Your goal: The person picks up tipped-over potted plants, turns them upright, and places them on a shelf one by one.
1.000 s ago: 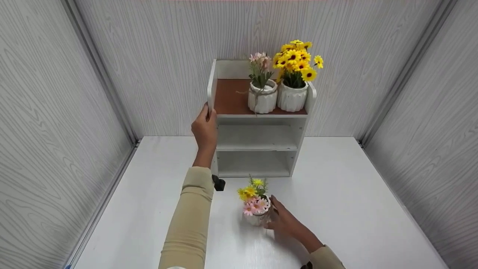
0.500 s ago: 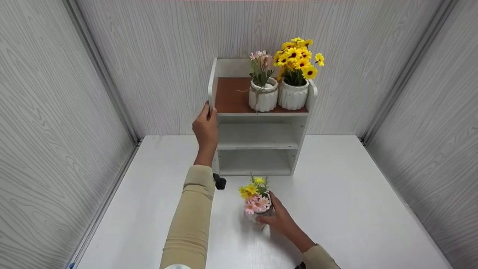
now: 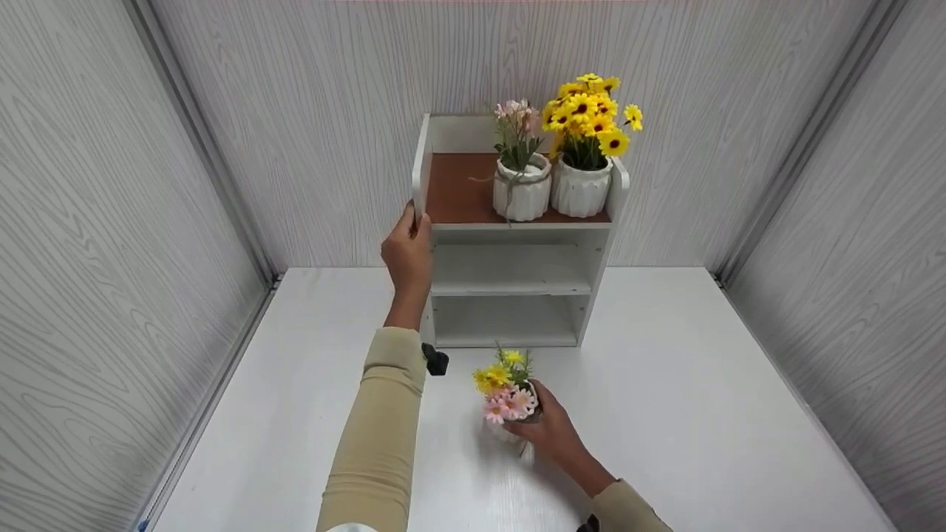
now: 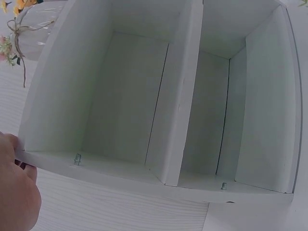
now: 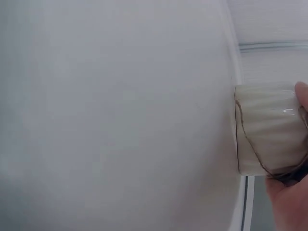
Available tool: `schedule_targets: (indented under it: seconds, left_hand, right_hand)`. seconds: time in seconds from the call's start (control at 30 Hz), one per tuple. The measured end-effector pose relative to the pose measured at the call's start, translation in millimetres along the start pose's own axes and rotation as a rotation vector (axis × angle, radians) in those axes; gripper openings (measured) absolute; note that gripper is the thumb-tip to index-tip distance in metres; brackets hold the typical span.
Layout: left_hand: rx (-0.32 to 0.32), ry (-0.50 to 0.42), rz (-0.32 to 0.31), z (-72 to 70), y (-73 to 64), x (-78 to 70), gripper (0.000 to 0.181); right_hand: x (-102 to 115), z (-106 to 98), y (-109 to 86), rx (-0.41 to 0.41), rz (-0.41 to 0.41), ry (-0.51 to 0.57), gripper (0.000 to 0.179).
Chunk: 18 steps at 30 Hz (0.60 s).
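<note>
A white shelf unit with a brown top board stands against the back wall. My left hand grips its left side panel near the top; in the left wrist view the hand shows at the panel's edge, most fingers hidden. In front of the unit, a small white flowerpot with twine round it stands on the table. It bears pink and yellow artificial flowers. My right hand grips the pot from the right near its rim, thumb in front and fingers behind.
On the brown top board are two white pots: one with pale pink flowers, one with yellow flowers. Two lower compartments are open to the front. White table spreads on both sides, with wood-grain walls around it.
My right hand has closed further round the flowerpot, its thumb sliding to the pot's front near the rim. The left hand keeps its hold on the side panel. The head view shifted slightly.
</note>
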<state>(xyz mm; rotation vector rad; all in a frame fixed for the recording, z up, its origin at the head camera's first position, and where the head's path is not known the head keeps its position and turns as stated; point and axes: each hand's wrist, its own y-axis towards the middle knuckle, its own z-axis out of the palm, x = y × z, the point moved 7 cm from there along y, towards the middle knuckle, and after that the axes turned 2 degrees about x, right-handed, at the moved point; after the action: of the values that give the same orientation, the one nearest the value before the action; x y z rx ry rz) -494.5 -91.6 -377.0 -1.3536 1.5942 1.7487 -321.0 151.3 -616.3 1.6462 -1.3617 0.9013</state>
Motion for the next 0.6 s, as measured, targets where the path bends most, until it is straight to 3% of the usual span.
schedule_targets:
  seconds: [0.27,0.6]
  left_hand:
    - [0.004,-0.01,0.025,1.0,-0.6,-0.5,0.044]
    - [-0.01,0.005,0.033,-0.8,-0.2,-0.7,0.042]
  right_hand:
    - [0.6,-2.6,-1.6,-0.062,-0.018,0.0,0.085]
    - [11.7,-14.8,-1.7,-0.163,0.031,-0.006,0.087]
